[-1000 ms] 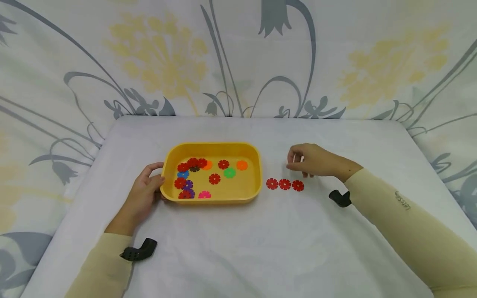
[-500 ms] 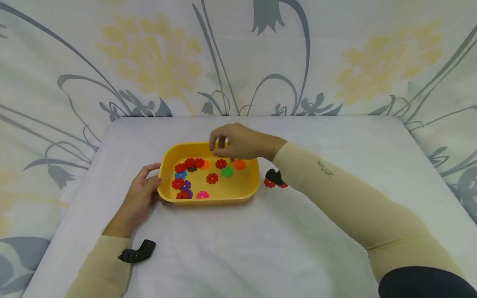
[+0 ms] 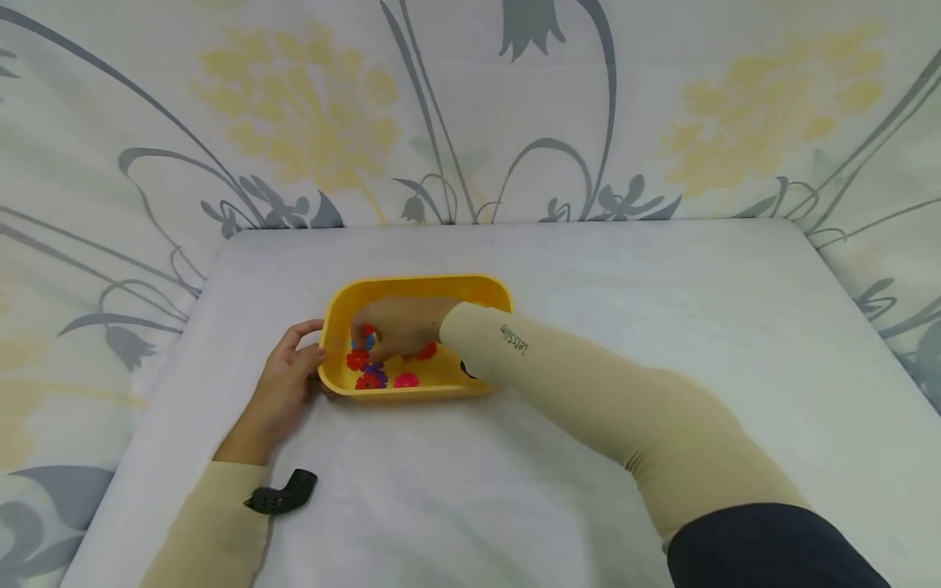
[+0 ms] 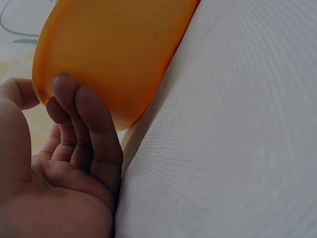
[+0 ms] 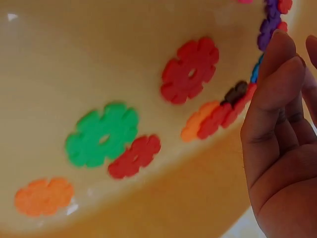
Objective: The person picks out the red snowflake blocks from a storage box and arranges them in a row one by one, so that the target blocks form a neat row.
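Observation:
A yellow plastic tray [image 3: 481, 286] holds flower-shaped discs with notched edges. My left hand [image 3: 272, 400] grips its left end, thumb at the rim and the other fingers against the outer wall [image 4: 114, 49]. Inside the tray, my right hand [image 3: 400, 327] reaches down at the left side, close to a red disc [image 3: 358, 360] and a purple disc [image 5: 268, 33]. The right wrist view shows its fingers gently bent, with no disc visible between them. A green disc [image 5: 103, 136], another red disc [image 5: 190, 70] and an orange disc [image 5: 44, 197] lie on the tray floor.
A white cloth [image 3: 367, 490] covers the table, with a floral curtain [image 3: 470, 106] behind its far edge. A pink disc [image 3: 407, 380] lies by the tray's near wall. My right sleeve [image 3: 573, 384] crosses the tray's right end and the table beside it.
My right hand has moved left from beside the tray, over its far rim and down inside. Three red discs right of the tray are now hidden behind the sleeve. The left hand stays put.

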### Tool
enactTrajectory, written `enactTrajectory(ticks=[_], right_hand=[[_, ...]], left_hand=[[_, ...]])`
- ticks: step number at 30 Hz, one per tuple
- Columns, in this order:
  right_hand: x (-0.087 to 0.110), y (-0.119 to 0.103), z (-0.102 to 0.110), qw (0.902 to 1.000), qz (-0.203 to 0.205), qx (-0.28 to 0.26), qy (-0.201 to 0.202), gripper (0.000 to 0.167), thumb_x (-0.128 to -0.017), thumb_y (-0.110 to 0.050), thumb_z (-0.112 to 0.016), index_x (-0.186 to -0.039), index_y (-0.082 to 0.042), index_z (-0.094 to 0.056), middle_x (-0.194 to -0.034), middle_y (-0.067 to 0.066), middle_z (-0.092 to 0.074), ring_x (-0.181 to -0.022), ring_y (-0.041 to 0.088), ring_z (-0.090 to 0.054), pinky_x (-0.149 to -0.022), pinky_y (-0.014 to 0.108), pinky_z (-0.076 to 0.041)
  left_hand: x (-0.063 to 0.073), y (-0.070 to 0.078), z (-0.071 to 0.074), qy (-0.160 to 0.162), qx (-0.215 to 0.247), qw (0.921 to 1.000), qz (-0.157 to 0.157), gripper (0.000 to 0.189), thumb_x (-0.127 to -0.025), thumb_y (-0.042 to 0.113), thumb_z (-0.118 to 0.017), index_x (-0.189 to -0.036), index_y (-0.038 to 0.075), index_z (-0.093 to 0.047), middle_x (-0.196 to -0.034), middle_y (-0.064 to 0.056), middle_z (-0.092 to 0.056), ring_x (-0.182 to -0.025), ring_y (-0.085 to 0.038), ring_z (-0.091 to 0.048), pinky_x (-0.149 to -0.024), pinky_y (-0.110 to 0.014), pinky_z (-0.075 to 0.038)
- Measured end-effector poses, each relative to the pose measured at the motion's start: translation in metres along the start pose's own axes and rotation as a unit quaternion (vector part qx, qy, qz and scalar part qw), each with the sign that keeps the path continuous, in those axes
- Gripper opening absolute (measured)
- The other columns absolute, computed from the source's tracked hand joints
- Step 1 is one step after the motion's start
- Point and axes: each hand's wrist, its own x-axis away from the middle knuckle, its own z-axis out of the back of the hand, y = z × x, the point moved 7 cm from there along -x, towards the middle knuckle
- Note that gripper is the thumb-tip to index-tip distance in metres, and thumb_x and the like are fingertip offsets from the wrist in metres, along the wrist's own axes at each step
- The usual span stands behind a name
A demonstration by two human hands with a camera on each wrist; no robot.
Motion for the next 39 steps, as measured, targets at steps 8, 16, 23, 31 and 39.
enactTrajectory(ticks=[8,16,23,31,39], right_hand=[[-0.031,0.001,-0.011,0.9990,0.017,0.030,0.028,0.033,-0.093,-0.029,-0.071,-0.121,-0.014,-0.059,-0.106,-0.004,-0.060,-0.098,0.012,-0.053,-0.087,0.017,-0.044],[-0.032,0.009,-0.014,0.9986,0.017,0.001,0.050,0.024,-0.091,-0.026,-0.073,-0.104,-0.015,-0.057,-0.089,-0.003,-0.055,-0.084,0.011,-0.052,-0.069,0.016,-0.039],[-0.020,0.000,0.004,0.9958,0.030,0.030,0.082,0.013,-0.093,-0.018,-0.070,-0.093,-0.013,-0.059,-0.085,-0.003,-0.058,-0.081,0.012,-0.052,-0.069,0.016,-0.041],[0.030,0.009,0.055,0.9869,0.043,0.009,0.155,0.006,-0.097,-0.017,-0.065,-0.097,-0.012,-0.061,-0.097,-0.001,-0.065,-0.091,0.015,-0.057,-0.083,0.021,-0.050],[0.123,0.068,0.110,0.9459,0.001,-0.046,0.321,0.010,-0.095,-0.016,-0.067,-0.102,-0.011,-0.062,-0.102,0.001,-0.065,-0.086,0.018,-0.062,-0.077,0.026,-0.056]], left_hand=[[-0.001,0.000,0.001,-0.005,0.001,1.0000,-0.002,0.029,-0.105,0.014,-0.043,-0.134,0.021,-0.041,-0.089,0.006,-0.069,-0.063,-0.010,-0.058,-0.062,-0.021,-0.054],[-0.003,0.000,-0.003,0.003,-0.008,0.9999,0.006,0.030,-0.105,0.012,-0.042,-0.133,0.022,-0.041,-0.083,0.006,-0.067,-0.061,-0.010,-0.057,-0.061,-0.021,-0.053],[-0.001,0.000,-0.001,0.010,-0.018,0.9997,0.013,0.029,-0.105,0.014,-0.042,-0.132,0.023,-0.041,-0.086,0.007,-0.069,-0.063,-0.010,-0.058,-0.062,-0.022,-0.053],[0.002,0.000,0.001,0.015,-0.038,0.9988,0.025,0.032,-0.106,0.019,-0.043,-0.137,0.022,-0.039,-0.087,0.009,-0.069,-0.066,-0.011,-0.059,-0.064,-0.021,-0.054],[-0.001,-0.001,0.002,0.011,-0.059,0.9979,0.022,0.035,-0.106,0.022,-0.043,-0.141,0.021,-0.037,-0.086,0.008,-0.069,-0.067,-0.012,-0.060,-0.065,-0.021,-0.055]])
